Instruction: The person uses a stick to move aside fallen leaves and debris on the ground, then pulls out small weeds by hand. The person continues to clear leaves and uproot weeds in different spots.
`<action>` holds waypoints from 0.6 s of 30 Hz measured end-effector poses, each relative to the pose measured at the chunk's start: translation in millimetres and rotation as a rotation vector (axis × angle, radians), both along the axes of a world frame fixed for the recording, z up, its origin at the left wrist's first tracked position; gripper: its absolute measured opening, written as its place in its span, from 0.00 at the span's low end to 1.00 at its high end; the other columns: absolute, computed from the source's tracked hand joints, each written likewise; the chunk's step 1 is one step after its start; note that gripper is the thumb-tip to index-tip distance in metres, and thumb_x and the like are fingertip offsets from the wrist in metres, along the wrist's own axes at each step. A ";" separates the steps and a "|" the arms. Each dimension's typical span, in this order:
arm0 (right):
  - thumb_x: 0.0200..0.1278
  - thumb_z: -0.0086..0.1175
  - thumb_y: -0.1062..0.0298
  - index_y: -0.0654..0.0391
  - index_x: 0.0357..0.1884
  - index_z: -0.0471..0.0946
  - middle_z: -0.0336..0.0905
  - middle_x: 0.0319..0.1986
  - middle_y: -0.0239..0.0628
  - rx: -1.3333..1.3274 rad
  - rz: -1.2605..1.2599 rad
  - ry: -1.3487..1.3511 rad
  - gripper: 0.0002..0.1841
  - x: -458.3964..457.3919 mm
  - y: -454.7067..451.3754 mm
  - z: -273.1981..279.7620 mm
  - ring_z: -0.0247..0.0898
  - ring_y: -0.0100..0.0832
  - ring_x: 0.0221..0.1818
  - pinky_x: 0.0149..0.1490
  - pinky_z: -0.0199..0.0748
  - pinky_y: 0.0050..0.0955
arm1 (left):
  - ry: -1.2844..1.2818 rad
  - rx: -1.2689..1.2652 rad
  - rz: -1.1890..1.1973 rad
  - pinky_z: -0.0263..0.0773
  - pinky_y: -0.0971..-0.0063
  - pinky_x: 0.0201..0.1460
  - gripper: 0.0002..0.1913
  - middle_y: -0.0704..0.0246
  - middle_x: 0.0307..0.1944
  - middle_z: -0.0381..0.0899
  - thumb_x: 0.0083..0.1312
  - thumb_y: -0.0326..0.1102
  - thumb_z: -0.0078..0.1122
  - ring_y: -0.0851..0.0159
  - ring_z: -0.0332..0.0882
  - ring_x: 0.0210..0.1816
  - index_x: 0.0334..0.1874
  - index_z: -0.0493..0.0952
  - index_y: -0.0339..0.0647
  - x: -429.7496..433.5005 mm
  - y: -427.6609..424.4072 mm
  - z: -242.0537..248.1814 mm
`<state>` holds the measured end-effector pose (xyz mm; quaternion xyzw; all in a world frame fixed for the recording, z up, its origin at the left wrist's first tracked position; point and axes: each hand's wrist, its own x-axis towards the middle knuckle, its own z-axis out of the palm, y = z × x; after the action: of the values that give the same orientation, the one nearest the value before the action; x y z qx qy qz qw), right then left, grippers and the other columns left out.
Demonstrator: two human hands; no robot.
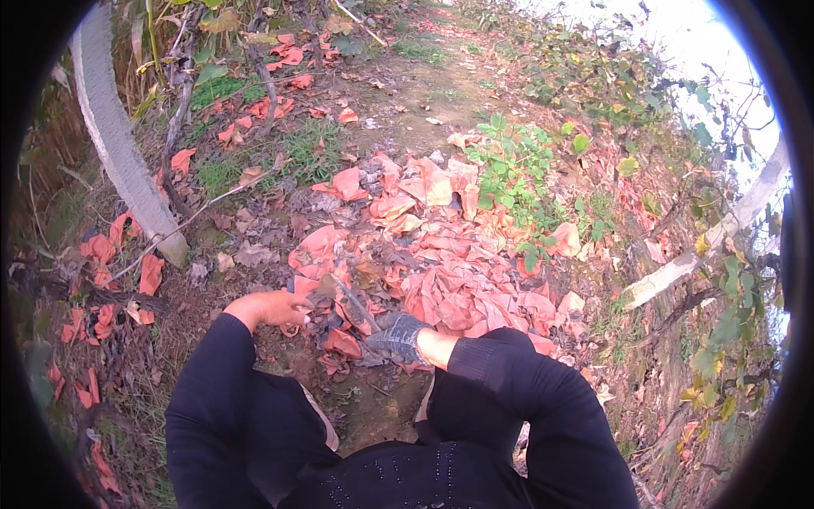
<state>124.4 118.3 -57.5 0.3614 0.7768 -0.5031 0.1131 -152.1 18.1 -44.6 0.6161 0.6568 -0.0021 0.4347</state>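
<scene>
My left hand [276, 310] is bare and hovers at the left edge of a heap of crumpled red-orange paper pieces [448, 289], its fingers slightly curled; whether it touches a scrap is hard to tell. On my right hand [397, 337] is a grey glove, closed round the lower end of a thin, flat tool [356, 305], perhaps a sickle or blade. The tool slants up and left over dry leaves and paper. Its far end is partly lost among the leaves.
A concrete post [121, 140] stands at the left beside woody vine trunks [181, 108]. Another pale post [706, 245] leans at the right. A green leafy weed [512, 175] grows by the heap. A thin cane [206, 207] crosses the ground at left. A dirt path [439, 95] runs ahead.
</scene>
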 end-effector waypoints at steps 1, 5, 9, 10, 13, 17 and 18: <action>0.50 0.59 0.49 0.62 0.32 0.79 0.78 0.24 0.44 -0.068 -0.031 -0.028 0.22 0.2 0.3 0.5 0.73 0.36 0.25 0.32 0.68 0.34 | -0.018 -0.033 0.032 0.68 0.70 0.51 0.26 0.61 0.47 0.79 0.61 0.46 0.52 0.61 0.79 0.42 0.62 0.67 0.50 0.9 0.4 0.4; 0.50 0.60 0.51 0.63 0.27 0.79 0.76 0.20 0.45 -0.125 -0.100 -0.009 0.20 -0.2 -0.4 -0.3 0.73 0.36 0.25 0.31 0.68 0.34 | -0.014 -0.036 0.034 0.67 0.69 0.53 0.25 0.61 0.48 0.78 0.62 0.48 0.53 0.60 0.76 0.47 0.62 0.67 0.51 0.7 -0.2 1.4; 0.50 0.61 0.53 0.61 0.29 0.79 0.75 0.18 0.41 -0.053 -0.037 0.001 0.18 -0.5 -2.0 -0.1 0.71 0.33 0.22 0.28 0.66 0.33 | 0.003 0.019 0.022 0.68 0.69 0.51 0.27 0.60 0.47 0.79 0.60 0.46 0.52 0.62 0.80 0.39 0.62 0.67 0.45 -2.1 -2.6 -0.1; 0.51 0.61 0.55 0.61 0.31 0.79 0.75 0.18 0.40 -0.174 -0.081 0.012 0.17 -0.6 -2.1 1.1 0.71 0.31 0.21 0.26 0.65 0.32 | -0.018 -0.018 0.047 0.70 0.69 0.48 0.27 0.60 0.46 0.79 0.60 0.45 0.53 0.62 0.80 0.38 0.61 0.67 0.45 -2.5 -2.3 -0.8; 0.52 0.60 0.60 0.59 0.30 0.78 0.74 0.18 0.35 -0.395 -0.227 0.029 0.12 3.1 -2.3 8.4 0.68 0.27 0.16 0.21 0.62 0.29 | -0.044 -0.005 0.040 0.73 0.70 0.42 0.26 0.60 0.46 0.78 0.62 0.46 0.52 0.62 0.78 0.37 0.61 0.66 0.44 -2.7 -2.6 -2.8; 0.53 0.60 0.61 0.60 0.33 0.78 0.74 0.18 0.33 -0.270 -0.165 -0.015 0.12 1.4 -5.3 23.2 0.67 0.25 0.16 0.20 0.63 0.26 | -0.089 -0.075 0.055 0.66 0.69 0.52 0.26 0.61 0.45 0.78 0.63 0.49 0.53 0.61 0.74 0.49 0.61 0.66 0.46 -1.6 0.0 -2.7; 0.54 0.60 0.61 0.60 0.33 0.78 0.74 0.19 0.32 -0.285 -0.169 -0.007 0.12 1.0 -7.0 27.4 0.67 0.24 0.17 0.21 0.63 0.25 | -0.080 -0.071 0.058 0.66 0.69 0.52 0.26 0.61 0.46 0.78 0.63 0.49 0.53 0.61 0.74 0.49 0.61 0.66 0.46 -1.4 -0.1 -2.1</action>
<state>125.5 111.2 -30.1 0.4075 0.6643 -0.6144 0.1233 -153.6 18.0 -46.6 0.5805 0.6559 0.0120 0.4823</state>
